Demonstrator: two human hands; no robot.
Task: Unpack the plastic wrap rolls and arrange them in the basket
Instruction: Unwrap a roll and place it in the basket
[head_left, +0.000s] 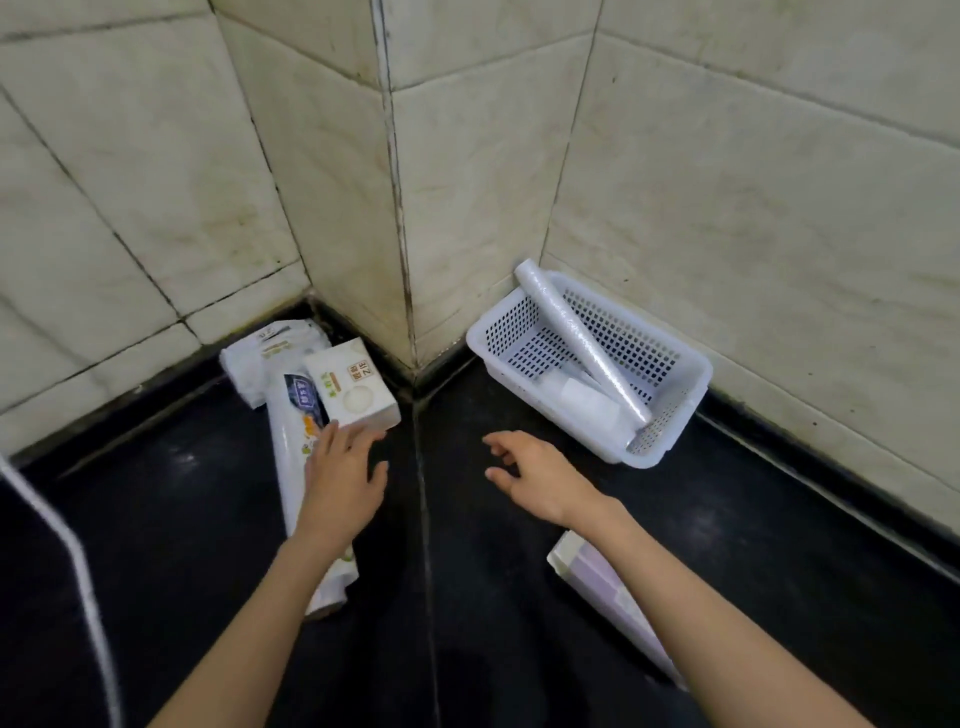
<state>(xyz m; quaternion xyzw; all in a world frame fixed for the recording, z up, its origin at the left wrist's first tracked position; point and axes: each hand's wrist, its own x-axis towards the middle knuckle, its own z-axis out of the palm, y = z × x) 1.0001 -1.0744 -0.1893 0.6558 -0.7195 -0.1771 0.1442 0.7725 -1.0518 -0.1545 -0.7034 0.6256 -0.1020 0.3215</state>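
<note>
Left hand (343, 467): fingers spread, palm down on the long packaged roll (291, 457), fingertips touching the small box (353, 387) just ahead of it
Right hand (535, 480): open, fingers loosely curled, holding nothing, above the dark counter (208, 519)
Basket (675, 410): ahead and right of the right hand, against the tiled wall
Unwrapped roll (582, 338): lying slantwise in the basket, far end propped on the rim
Flat pack (608, 592): under the right forearm
</note>
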